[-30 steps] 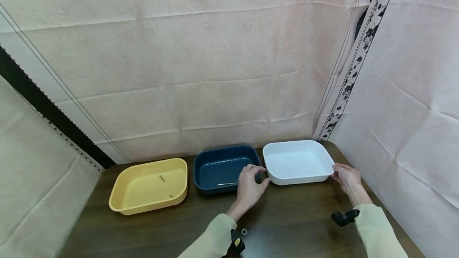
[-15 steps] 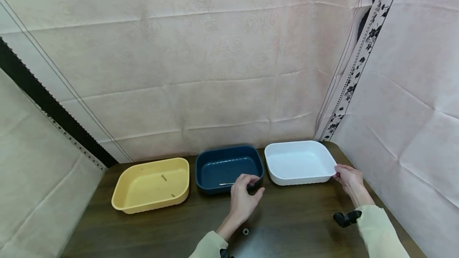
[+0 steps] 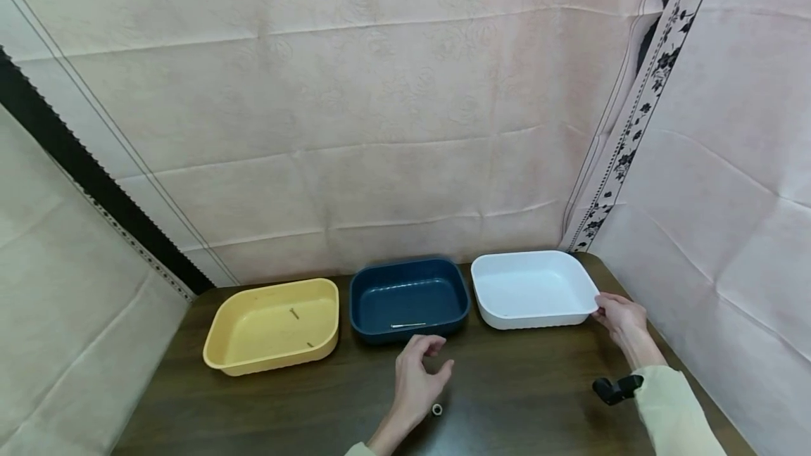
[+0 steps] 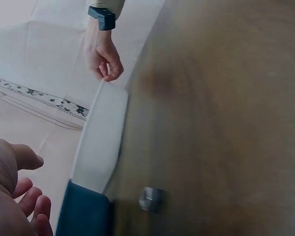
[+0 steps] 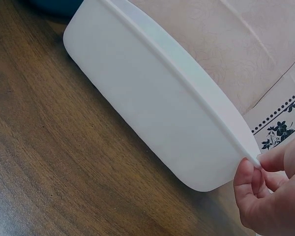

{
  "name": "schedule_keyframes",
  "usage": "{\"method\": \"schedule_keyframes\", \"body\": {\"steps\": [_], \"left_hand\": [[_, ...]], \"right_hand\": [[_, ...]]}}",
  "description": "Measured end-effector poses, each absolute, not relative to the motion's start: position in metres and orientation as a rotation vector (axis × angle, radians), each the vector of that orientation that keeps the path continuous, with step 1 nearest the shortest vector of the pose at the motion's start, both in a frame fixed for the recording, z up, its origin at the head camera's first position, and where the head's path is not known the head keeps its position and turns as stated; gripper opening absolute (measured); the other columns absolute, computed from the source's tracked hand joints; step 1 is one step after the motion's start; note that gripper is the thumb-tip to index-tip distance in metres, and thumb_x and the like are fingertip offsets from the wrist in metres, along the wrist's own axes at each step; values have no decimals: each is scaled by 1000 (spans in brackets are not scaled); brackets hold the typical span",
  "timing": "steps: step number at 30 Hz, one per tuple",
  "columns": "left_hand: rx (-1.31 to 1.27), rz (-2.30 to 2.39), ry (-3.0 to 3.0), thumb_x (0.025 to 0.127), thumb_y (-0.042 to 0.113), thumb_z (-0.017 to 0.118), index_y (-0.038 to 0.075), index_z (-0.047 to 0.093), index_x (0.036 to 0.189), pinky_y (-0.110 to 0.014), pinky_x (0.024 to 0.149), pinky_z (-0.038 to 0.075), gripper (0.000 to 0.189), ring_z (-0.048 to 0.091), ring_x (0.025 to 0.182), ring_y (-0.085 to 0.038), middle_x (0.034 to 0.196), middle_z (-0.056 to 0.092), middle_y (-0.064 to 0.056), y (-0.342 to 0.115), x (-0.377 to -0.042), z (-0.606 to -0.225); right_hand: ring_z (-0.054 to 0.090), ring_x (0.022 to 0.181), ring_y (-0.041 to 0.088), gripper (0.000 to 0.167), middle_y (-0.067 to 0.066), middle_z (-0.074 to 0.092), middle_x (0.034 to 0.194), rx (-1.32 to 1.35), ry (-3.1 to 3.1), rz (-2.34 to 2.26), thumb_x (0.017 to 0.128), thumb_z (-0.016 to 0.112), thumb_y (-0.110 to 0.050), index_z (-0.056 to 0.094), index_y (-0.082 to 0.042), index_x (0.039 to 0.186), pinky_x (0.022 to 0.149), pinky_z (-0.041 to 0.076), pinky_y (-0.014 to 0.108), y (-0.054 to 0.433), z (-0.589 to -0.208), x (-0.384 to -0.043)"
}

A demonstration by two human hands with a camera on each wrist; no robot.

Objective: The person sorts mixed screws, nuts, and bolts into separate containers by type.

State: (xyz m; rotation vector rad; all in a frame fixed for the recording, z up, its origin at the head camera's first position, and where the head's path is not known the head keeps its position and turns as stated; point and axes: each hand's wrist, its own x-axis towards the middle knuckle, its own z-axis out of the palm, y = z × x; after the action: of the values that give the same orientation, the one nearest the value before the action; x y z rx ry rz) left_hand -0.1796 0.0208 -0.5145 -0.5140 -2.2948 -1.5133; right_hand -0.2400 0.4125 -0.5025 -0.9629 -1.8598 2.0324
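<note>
My right hand (image 3: 624,319) pinches the rim of the white tray (image 3: 535,283) at its front right corner; the right wrist view shows thumb and fingers on that rim (image 5: 187,83). The tray rests on the table. My left hand (image 3: 416,384) is in front of the dark blue tray (image 3: 405,298), thumb and fingers apart with nothing visible between them. Close by that hand, a metal nut (image 3: 437,409) lies on the wood; it also appears in the left wrist view as a small silvery nut (image 4: 150,198). A thin metal rod (image 3: 408,326) lies inside the blue tray.
A yellow tray (image 3: 253,333) stands at the left, with a small screw-like piece (image 3: 294,313) and another small piece (image 3: 310,345) inside. Cloth walls (image 3: 380,125) enclose the dark wooden table (image 3: 519,385) behind and at both sides.
My left hand has drawn back from the white tray's left corner, past the blue tray's front, toward me, fingers spreading. The right hand keeps its pinch. The head view has shifted slightly.
</note>
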Motion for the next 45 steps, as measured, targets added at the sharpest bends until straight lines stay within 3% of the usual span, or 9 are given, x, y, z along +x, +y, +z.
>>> {"method": "schedule_keyframes", "body": {"steps": [8,12,27,45], "left_hand": [[-425,-1517,-2409,74,0,85,7,72,103,-39,76,56,33,61,86,-19,98,66,-6,11,-168,-531],[-391,-1525,-2459,74,2,86,5,72,105,-36,76,55,33,60,87,-16,99,65,-2,7,-165,-537],[-344,-1513,-2575,73,8,88,11,72,107,-30,72,52,38,57,86,-14,100,62,1,-7,-154,-552],[-432,-1447,-2613,71,10,86,10,70,108,-29,73,47,39,51,86,-10,99,57,5,-9,-142,-564]], "right_hand": [[58,66,10,40,0,58,78,-993,-1873,2016,98,54,0,49,14,135,60,55,22,415,-503,-241],[58,66,10,40,0,58,78,-998,-1874,2018,98,54,0,48,14,135,60,56,22,415,-504,-242],[58,67,10,39,1,58,79,-998,-1872,2024,98,53,1,49,14,134,60,55,22,412,-503,-241],[58,67,10,38,2,58,81,-1010,-1852,2034,98,54,0,50,12,134,62,56,23,411,-502,-240]]}}
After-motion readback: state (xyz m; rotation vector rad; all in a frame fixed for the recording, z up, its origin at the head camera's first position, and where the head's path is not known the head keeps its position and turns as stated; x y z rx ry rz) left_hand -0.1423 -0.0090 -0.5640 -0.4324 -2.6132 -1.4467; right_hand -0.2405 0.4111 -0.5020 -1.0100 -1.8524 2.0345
